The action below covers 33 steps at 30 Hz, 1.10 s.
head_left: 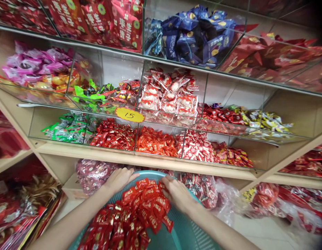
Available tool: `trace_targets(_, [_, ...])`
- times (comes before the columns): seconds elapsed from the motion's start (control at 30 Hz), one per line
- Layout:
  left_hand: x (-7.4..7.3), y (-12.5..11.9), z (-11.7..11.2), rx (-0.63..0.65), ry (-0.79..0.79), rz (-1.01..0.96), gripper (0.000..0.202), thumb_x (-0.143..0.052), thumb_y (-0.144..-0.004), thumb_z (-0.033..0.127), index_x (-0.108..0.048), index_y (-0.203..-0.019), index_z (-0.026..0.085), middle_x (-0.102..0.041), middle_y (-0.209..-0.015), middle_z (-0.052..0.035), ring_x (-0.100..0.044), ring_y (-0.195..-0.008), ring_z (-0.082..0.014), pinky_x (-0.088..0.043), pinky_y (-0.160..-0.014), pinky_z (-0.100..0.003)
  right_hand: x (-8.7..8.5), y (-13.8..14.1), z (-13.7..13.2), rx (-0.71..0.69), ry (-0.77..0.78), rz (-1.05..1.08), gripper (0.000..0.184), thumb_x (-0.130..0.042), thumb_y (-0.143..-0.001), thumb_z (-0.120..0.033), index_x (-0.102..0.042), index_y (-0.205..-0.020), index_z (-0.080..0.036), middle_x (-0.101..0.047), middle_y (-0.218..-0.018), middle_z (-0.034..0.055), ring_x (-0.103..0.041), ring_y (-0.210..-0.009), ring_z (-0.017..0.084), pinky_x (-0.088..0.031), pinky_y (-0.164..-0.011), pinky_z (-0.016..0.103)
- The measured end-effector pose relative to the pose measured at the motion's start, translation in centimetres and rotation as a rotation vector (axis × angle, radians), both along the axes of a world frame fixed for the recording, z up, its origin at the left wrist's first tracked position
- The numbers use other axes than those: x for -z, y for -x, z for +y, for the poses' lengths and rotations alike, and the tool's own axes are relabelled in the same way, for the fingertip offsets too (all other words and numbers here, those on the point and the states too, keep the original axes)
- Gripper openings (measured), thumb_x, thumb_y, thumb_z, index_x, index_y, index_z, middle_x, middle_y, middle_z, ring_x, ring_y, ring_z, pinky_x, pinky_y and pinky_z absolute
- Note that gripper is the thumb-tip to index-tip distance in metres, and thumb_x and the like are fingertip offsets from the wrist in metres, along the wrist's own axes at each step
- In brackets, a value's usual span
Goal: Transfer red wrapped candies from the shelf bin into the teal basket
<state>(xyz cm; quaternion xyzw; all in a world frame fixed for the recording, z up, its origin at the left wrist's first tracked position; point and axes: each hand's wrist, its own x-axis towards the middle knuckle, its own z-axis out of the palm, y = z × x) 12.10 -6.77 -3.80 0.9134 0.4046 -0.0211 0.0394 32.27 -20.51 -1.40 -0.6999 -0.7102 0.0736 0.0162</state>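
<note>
A teal plastic basket (pixel 185 231) with perforated sides stands below the shelves, tilted in my view. Red wrapped candies (pixel 129 215) are heaped inside it, mostly on the left and far side. My left hand (pixel 121 179) grips the basket's far left rim, with the thumb side toward the candies. Over the far right rim curls my right hand (pixel 176 192), its fingertips down inside against the topmost red packets. Part of the rim is hidden under both hands.
Shelves with clear dividers hold wrapped sweets: green packets (pixel 68 128), red ones (pixel 114 133), orange-red ones (pixel 156 140) and blue packets (pixel 197 38). A yellow tag (pixel 130 114) reads 15. Bagged candy (pixel 95 175) lies under the wooden shelf edge (pixel 150 166).
</note>
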Motion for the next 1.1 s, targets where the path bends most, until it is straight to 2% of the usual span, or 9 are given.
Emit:
trace_targets(0.33, [0.6,0.1,0.2,-0.006,-0.016,-0.019,0.049,-0.024,-0.089,0.05,-0.06,-0.097,0.016,-0.067,-0.086,-0.0145,-0.063,-0.085,-0.0288,-0.047,-0.071,-0.036,1.4,1.1,0.5,-0.028,-0.075,-0.211,0.017,-0.038,-0.086,-0.011,-0.05,-0.093,-0.021,-0.058,-0.098,0.003,-0.061,-0.066,0.015,-0.034,-0.05,0.026])
trace_targets(0.43, [0.3,0.0,0.1,-0.002,-0.006,-0.009,0.049,-0.024,-0.089,0.049,-0.06,-0.096,0.016,-0.067,-0.086,-0.0146,-0.064,-0.084,-0.0291,-0.047,-0.07,-0.036,0.4,1.2,0.3,-0.03,-0.077,-0.195,0.014,-0.041,-0.086,-0.014,-0.051,-0.092,-0.02,-0.058,-0.097,0.0035,-0.061,-0.066,0.015,-0.034,-0.05,0.025])
trace_targets(0.53, [-0.1,-0.2,0.0,-0.008,0.0,0.002,0.049,-0.025,-0.089,0.049,-0.061,-0.095,0.016,-0.067,-0.086,-0.015,-0.064,-0.085,-0.029,-0.047,-0.071,-0.035,-1.8,0.8,1.0,-0.03,-0.158,-0.089,0.012,-0.041,-0.088,-0.023,-0.051,-0.095,-0.02,-0.058,-0.095,0.0044,-0.061,-0.07,0.014,-0.036,-0.055,0.023])
trace_targets(0.67, [-0.3,-0.3,-0.2,0.0,-0.019,0.022,0.049,-0.025,-0.09,0.048,-0.061,-0.096,0.016,-0.067,-0.085,-0.0146,-0.064,-0.083,-0.0297,-0.047,-0.069,-0.036,-4.9,-1.3,4.4,0.03,-0.382,-0.015,0.024,-0.03,-0.093,-0.03,-0.05,-0.099,-0.019,-0.057,-0.093,0.0054,-0.059,-0.075,0.015,-0.039,-0.063,0.024])
trace_targets(0.77, [0.0,-0.2,-0.1,0.004,-0.039,0.027,0.048,-0.025,-0.09,0.048,-0.06,-0.097,0.016,-0.067,-0.084,-0.0144,-0.064,-0.083,-0.0297,-0.048,-0.069,-0.037,-6.0,-3.2,8.0,0.049,-0.414,-0.085,0.021,-0.034,-0.09,-0.021,-0.048,-0.106,-0.019,-0.054,-0.105,0.0065,-0.059,-0.083,0.015,-0.039,-0.065,0.023])
trace_targets(0.93, [1.0,0.1,0.3,0.006,-0.075,0.012,0.048,-0.024,-0.09,0.047,-0.061,-0.093,0.016,-0.067,-0.081,-0.0141,-0.064,-0.08,-0.0314,-0.049,-0.067,-0.04,-5.8,-4.7,12.2,-0.139,-0.277,-0.155,0.036,-0.044,-0.081,-0.011,-0.045,-0.117,-0.019,-0.05,-0.116,0.0072,-0.055,-0.098,0.017,-0.041,-0.073,0.023])
trace_targets(1.1, [1.2,0.0,0.3,0.006,-0.099,0.027,0.048,-0.024,-0.09,0.047,-0.061,-0.093,0.016,-0.067,-0.08,-0.0137,-0.065,-0.079,-0.0321,-0.05,-0.065,-0.042,-5.2,-4.5,13.1,-0.177,-0.24,-0.208,0.047,-0.04,-0.08,-0.006,-0.039,-0.125,-0.019,-0.052,-0.117,0.0081,-0.053,-0.102,0.017,-0.041,-0.079,0.024])
